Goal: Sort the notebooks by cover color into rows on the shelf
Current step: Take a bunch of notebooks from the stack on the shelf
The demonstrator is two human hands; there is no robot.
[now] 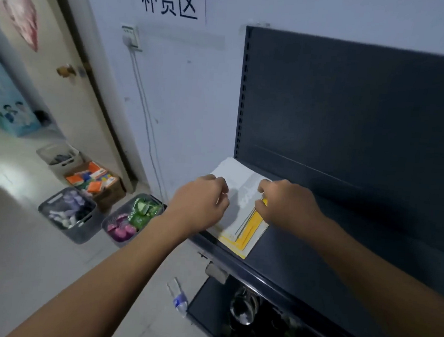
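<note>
The fingers point(221, 195) of the left hand point(199, 201) are curled, knuckles up, with their tips down on the near left part of a white notebook point(238, 173). The fingers of the right hand point(284, 204) are curled the same way on its right edge. The tips are hidden under both hands, so I cannot tell whether they pinch a cover or only press on it.

The white notebook lies on top of a yellow notebook point(255, 225), whose cover shows just below and beside the right hand. The pile lies flat at the far left end of the dark shelf point(329, 245). Its long axis runs from the front lip back toward the back panel point(354, 112), and its near corner just overhangs the lip.

The two hands flank the white notebook, one on each long side. The right hand is nearer the yellow one and on the side where the shelf runs on. A colour row would probably be laid out that way, rightward along the shelf and across the pile's long axis.
</note>
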